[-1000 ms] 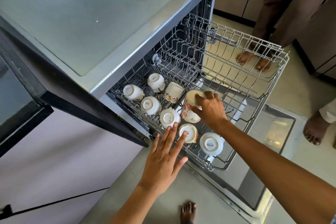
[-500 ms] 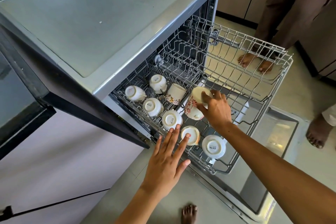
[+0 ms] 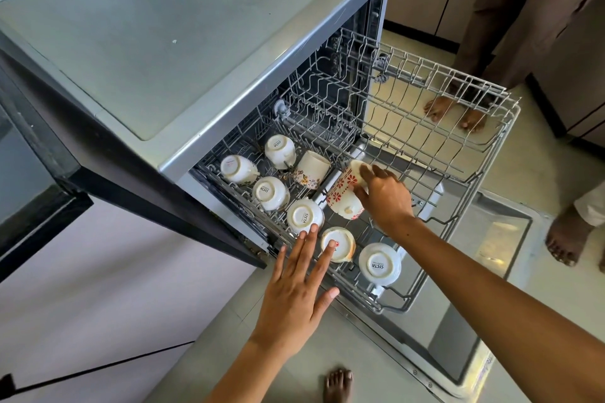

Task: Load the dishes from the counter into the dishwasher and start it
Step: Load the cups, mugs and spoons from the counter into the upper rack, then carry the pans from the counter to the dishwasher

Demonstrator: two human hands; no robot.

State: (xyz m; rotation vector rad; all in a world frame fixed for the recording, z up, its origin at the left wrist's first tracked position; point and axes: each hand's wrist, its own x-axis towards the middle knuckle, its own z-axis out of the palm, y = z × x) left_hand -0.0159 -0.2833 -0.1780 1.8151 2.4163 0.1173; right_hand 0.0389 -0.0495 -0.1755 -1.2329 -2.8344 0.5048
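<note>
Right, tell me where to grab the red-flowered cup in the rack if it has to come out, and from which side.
Grip the red-flowered cup around its upturned base end, from above and the right, as the right hand does now. It leans bottom-up in the rack, with white cups close on its left, so the base and right flank look freest. Its handle is hard to make out.

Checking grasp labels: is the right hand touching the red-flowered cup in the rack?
Touching. In the head view the right hand has fingers curled over the base and side of the red-flowered cup, tilted in the rack; no gap shows.
</note>
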